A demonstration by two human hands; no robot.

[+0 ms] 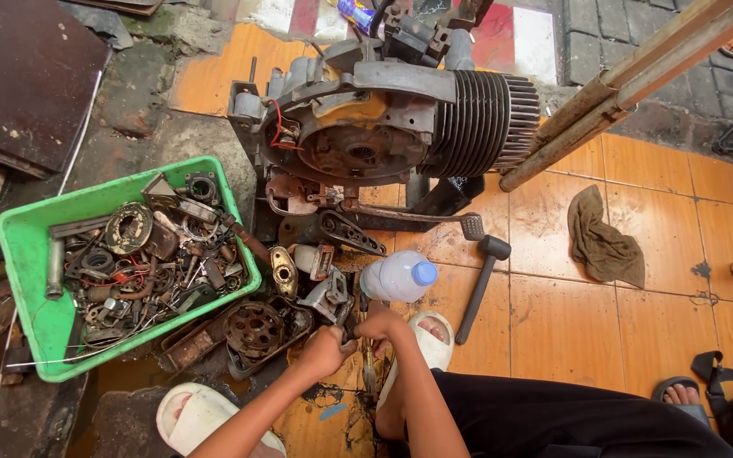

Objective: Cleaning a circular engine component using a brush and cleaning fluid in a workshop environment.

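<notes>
While both hands meet low in the head view, just below the bottle point(399, 276), they close on one small dark metal part point(351, 326) held between them. Left hand point(326, 348) is clenched round the near side of the part; right hand point(381, 326) is wrapped shut against its other side, fingers curled, so the two fists nearly touch. What kind of part it is cannot be told; the fingers hide most of it. It seems to stand roughly upright, its long axis running from the hands toward the bottle, with a thin tool or rod point(370, 373) hanging below the right hand. Neither hand is nearer: the part sits between them, touching both.

Left of the bottle lie loose engine pieces, a round cover point(253, 329) nearest the left hand, and further left a green bin point(27, 254) full of scrap parts. Above the bottle stands the engine point(400, 127) with its finned cylinder. Right of the bottle lie a hammer point(481, 284) and, well apart, a rag point(604, 242) on the orange floor point(570, 331).
</notes>
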